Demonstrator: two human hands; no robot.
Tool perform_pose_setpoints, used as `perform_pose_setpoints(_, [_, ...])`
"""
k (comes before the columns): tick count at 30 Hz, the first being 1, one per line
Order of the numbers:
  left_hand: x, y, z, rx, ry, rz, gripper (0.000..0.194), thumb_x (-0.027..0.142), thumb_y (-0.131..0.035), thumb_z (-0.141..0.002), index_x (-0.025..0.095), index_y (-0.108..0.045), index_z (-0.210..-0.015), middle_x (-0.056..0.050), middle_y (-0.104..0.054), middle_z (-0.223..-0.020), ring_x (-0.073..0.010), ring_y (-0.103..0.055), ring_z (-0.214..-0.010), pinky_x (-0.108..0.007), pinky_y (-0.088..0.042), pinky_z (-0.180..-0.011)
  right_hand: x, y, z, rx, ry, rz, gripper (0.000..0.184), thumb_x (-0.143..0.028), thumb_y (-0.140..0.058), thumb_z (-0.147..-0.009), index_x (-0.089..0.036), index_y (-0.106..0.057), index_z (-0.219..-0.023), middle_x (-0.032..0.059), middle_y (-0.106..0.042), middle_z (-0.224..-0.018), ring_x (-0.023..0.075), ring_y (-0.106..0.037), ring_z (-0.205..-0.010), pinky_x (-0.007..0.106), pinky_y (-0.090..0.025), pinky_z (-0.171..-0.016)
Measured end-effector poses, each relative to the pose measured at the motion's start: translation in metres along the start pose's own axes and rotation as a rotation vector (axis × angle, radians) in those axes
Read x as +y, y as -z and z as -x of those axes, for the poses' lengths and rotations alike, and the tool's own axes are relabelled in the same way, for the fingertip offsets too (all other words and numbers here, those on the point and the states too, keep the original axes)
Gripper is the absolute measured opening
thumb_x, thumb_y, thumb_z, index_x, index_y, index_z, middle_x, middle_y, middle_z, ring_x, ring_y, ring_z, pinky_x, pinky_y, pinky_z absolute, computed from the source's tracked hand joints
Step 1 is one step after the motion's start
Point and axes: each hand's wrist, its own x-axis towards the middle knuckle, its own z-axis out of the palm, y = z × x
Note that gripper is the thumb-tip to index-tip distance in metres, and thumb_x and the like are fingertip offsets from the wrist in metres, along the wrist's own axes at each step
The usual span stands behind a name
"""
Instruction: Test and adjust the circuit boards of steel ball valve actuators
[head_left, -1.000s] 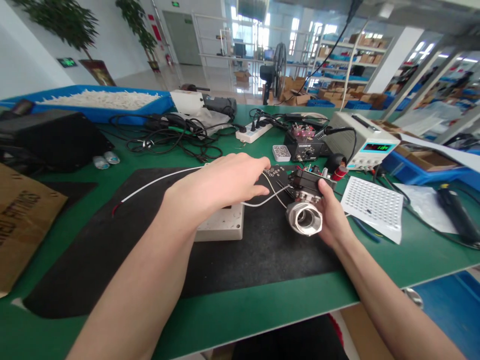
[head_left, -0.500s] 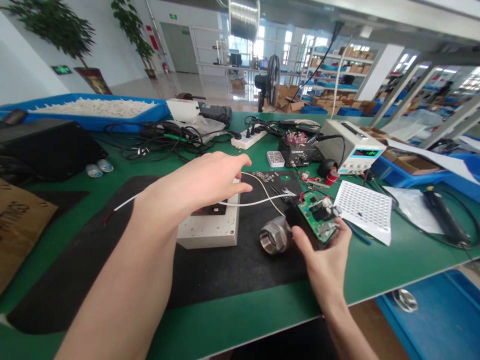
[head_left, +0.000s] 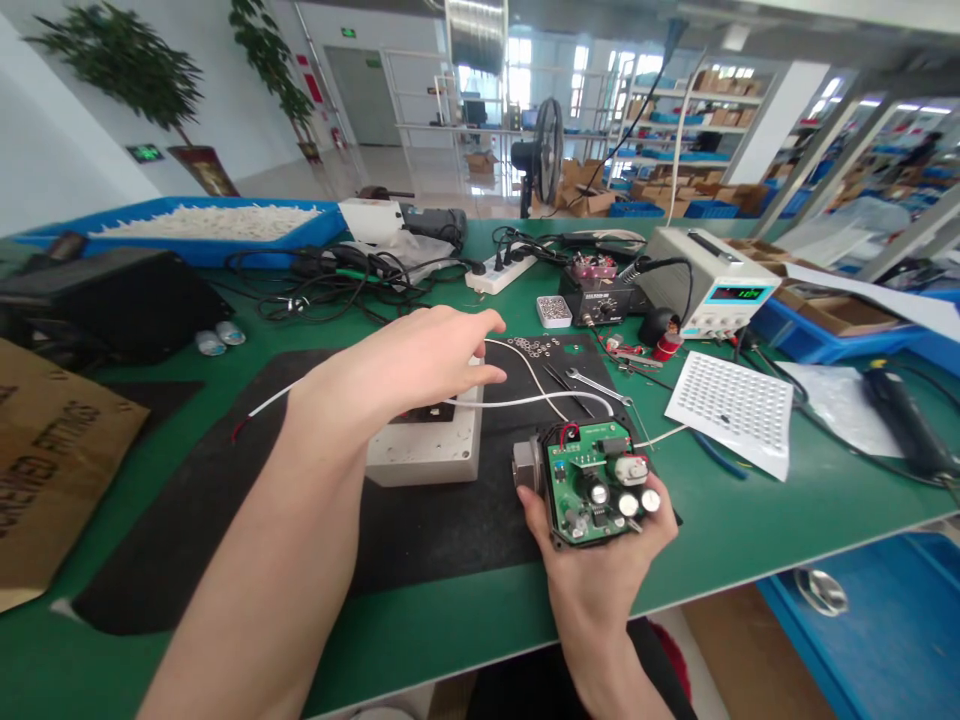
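Note:
My right hand (head_left: pixel 600 570) grips a black housing with an exposed green circuit board (head_left: pixel 592 480). The board faces up and carries capacitors, a white part and a red wire loop. On the housing's left side sits a metal hex fitting (head_left: pixel 526 466), with my thumb beside it. My left hand (head_left: pixel 435 350) hovers over or rests on a pale grey box (head_left: pixel 427 455) with a dark top; I cannot tell if it touches. Its thumb and index finger are apart, and the other fingers are hidden. A white cable (head_left: pixel 517 402) runs from under the left hand to the housing.
Beyond the black mat (head_left: pixel 442 540) lie a wrench (head_left: pixel 596 384), tweezers and several small rings. A power supply (head_left: pixel 709 285), a soldering station (head_left: pixel 600 300) and a power strip (head_left: pixel 501 270) stand behind. A white sheet of dots (head_left: pixel 731 410) lies right; a paper bag (head_left: pixel 60 470) stands left.
My right hand has moved left and turned the housing, so the board now faces up and the fitting points left. The left hand keeps its pose. The view has shifted slightly.

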Motion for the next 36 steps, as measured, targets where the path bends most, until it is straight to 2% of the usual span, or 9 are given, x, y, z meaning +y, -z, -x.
perform_pose_setpoints(3, [-0.011, 0.001, 0.001, -0.002, 0.023, -0.025, 0.051, 0.054, -0.063, -0.092, 0.032, -0.058, -0.137, -0.002, -0.077, -0.112, -0.0240, -0.072, -0.089, -0.029, -0.046, -0.073, -0.001, 0.002, -0.002, -0.007, 0.017, -0.002, 0.103, -0.048, -0.097, -0.061, -0.014, -0.041, -0.142, 0.0151, -0.051, -0.125, 0.0332, -0.058, -0.116, 0.053, -0.048, -0.104])
perform_pose_setpoints(11, [-0.081, 0.001, 0.013, -0.011, 0.255, -0.053, 0.029, 0.031, -0.065, -0.086, 0.024, -0.072, -0.114, -0.004, -0.079, -0.109, -0.0230, -0.073, -0.097, -0.028, -0.049, -0.078, -0.008, 0.002, -0.004, -0.009, -0.050, -0.167, 0.103, -0.040, -0.099, -0.058, -0.015, -0.041, -0.139, 0.0176, -0.050, -0.133, 0.0306, -0.061, -0.115, 0.051, -0.051, -0.102])
perform_pose_setpoints(15, [-0.088, 0.003, 0.019, -0.112, 0.216, 0.025, 0.025, 0.035, -0.071, -0.084, 0.027, -0.076, -0.106, 0.000, -0.080, -0.107, -0.0176, -0.073, -0.092, -0.023, -0.050, -0.076, -0.008, 0.001, -0.004, -0.031, -0.091, -0.226, 0.105, -0.040, -0.100, -0.054, -0.017, -0.041, -0.138, 0.0190, -0.050, -0.135, 0.0318, -0.062, -0.116, 0.055, -0.051, -0.103])
perform_pose_setpoints(20, [-0.072, 0.013, 0.029, -0.121, 0.210, 0.028, 0.020, 0.032, -0.074, -0.081, 0.026, -0.077, -0.100, -0.001, -0.080, -0.095, -0.0195, -0.072, -0.085, -0.025, -0.050, -0.072, -0.004, 0.000, -0.004, -0.025, -0.093, -0.229, 0.112, -0.039, -0.102, -0.047, -0.018, -0.040, -0.138, 0.0203, -0.049, -0.137, 0.0353, -0.061, -0.119, 0.059, -0.051, -0.103])
perform_pose_setpoints(24, [-0.042, 0.035, 0.052, 0.019, 0.268, -0.054, 0.017, 0.028, -0.063, -0.088, 0.026, -0.075, -0.099, -0.004, -0.078, -0.094, -0.0240, -0.071, -0.088, -0.031, -0.047, -0.072, -0.010, 0.001, -0.007, -0.037, -0.127, -0.270, 0.105, -0.037, -0.101, -0.053, -0.017, -0.041, -0.137, 0.0179, -0.051, -0.133, 0.0319, -0.063, -0.115, 0.056, -0.051, -0.103])
perform_pose_setpoints(27, [-0.017, 0.042, 0.071, 0.111, 0.232, -0.058, 0.023, 0.034, -0.051, -0.098, 0.027, -0.073, -0.098, -0.004, -0.076, -0.090, -0.0240, -0.070, -0.086, -0.032, -0.047, -0.074, -0.011, 0.001, -0.008, -0.057, -0.150, -0.334, 0.102, -0.034, -0.099, -0.057, -0.018, -0.040, -0.138, 0.0161, -0.052, -0.131, 0.0294, -0.064, -0.111, 0.051, -0.054, -0.099])
perform_pose_setpoints(31, [0.006, 0.015, 0.093, 0.108, 0.220, -0.038, 0.028, 0.032, -0.045, -0.104, 0.022, -0.071, -0.098, -0.009, -0.075, -0.095, -0.0254, -0.071, -0.089, -0.035, -0.051, -0.082, -0.003, 0.001, -0.006, -0.058, -0.169, -0.334, 0.104, -0.035, -0.098, -0.057, -0.016, -0.040, -0.141, 0.0182, -0.050, -0.134, 0.0315, -0.061, -0.115, 0.051, -0.056, -0.097])
perform_pose_setpoints(33, [0.015, -0.009, 0.103, 0.127, 0.226, -0.041, 0.025, 0.028, -0.047, -0.104, 0.021, -0.070, -0.111, -0.011, -0.073, -0.109, -0.0273, -0.071, -0.102, -0.037, -0.052, -0.088, 0.002, 0.002, -0.005, -0.054, -0.168, -0.326, 0.104, -0.037, -0.098, -0.057, -0.015, -0.041, -0.142, 0.0187, -0.048, -0.135, 0.0322, -0.059, -0.117, 0.053, -0.055, -0.099])
perform_pose_setpoints(36, [0.029, -0.043, 0.115, 0.206, 0.277, -0.049, 0.034, 0.027, -0.043, -0.106, 0.020, -0.059, -0.135, -0.015, -0.064, -0.134, -0.0286, -0.065, -0.119, -0.039, -0.054, -0.097, 0.004, 0.004, -0.005, -0.065, -0.162, -0.338, 0.103, -0.039, -0.097, -0.058, -0.015, -0.042, -0.142, 0.0185, -0.048, -0.136, 0.0326, -0.058, -0.119, 0.054, -0.052, -0.104])
